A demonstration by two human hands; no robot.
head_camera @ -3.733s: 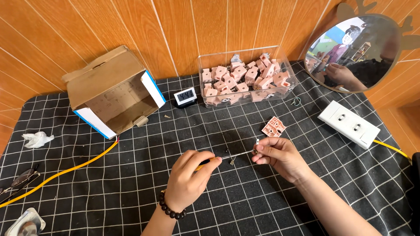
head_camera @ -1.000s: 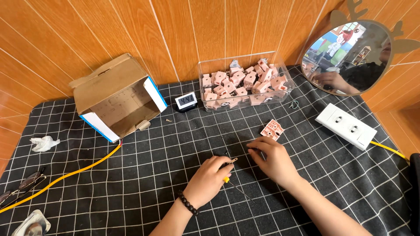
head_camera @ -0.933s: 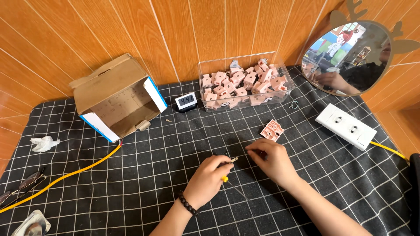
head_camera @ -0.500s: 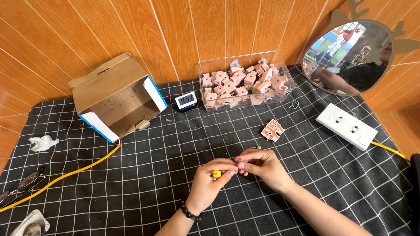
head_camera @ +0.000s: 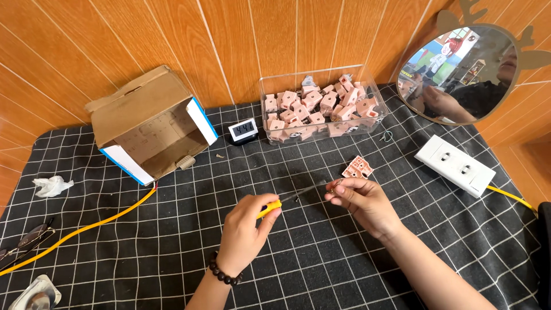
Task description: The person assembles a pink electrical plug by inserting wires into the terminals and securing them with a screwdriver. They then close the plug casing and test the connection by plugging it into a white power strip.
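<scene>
My left hand [head_camera: 245,232] grips the yellow handle of a small screwdriver [head_camera: 285,201], whose thin shaft points right toward my right hand [head_camera: 360,201]. My right hand pinches a tiny part at the shaft's tip; the part is too small to make out. A small pink socket piece [head_camera: 358,168] lies on the black checked cloth [head_camera: 172,241] just beyond my right fingers. Behind it, a clear plastic tub [head_camera: 321,108] holds several similar pink pieces.
An open cardboard box [head_camera: 146,131] lies on its side at the back left. A small digital clock [head_camera: 243,130] stands beside the tub. A white power strip [head_camera: 456,165] with a yellow cable, a round mirror [head_camera: 459,76], crumpled tissue [head_camera: 51,185] and glasses [head_camera: 23,245] surround the work area.
My hands drew close over the cloth half a second ago and have now spread slightly, with the screwdriver shaft stretched between them. Other objects stay in place.
</scene>
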